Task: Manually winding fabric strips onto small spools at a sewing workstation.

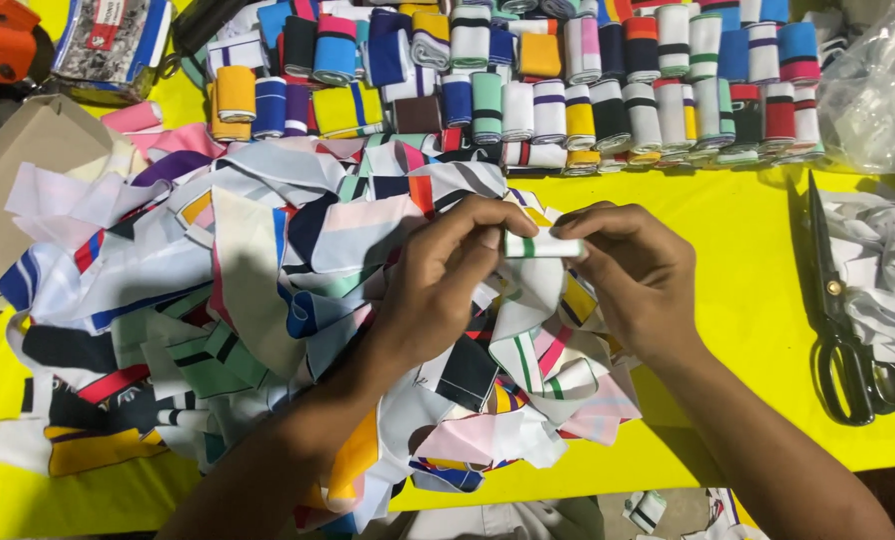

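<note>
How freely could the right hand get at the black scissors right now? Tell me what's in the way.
Probably yes, but not at once. The scissors lie in the open on the yellow table, with bare surface between, but the right hand and left hand both pinch a white striped strip.

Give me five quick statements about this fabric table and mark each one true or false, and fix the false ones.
1. Both hands hold a small white fabric roll with a green stripe. True: the left hand and the right hand pinch it between them.
2. The black scissors lie at the right on the yellow table. True.
3. The finished rolls are stacked at the near edge of the table. False: they stand in rows at the far side.
4. The right hand grips the scissors. False: the scissors lie untouched, apart from it.
5. The pile of loose fabric strips lies under and left of the hands. True.
</note>
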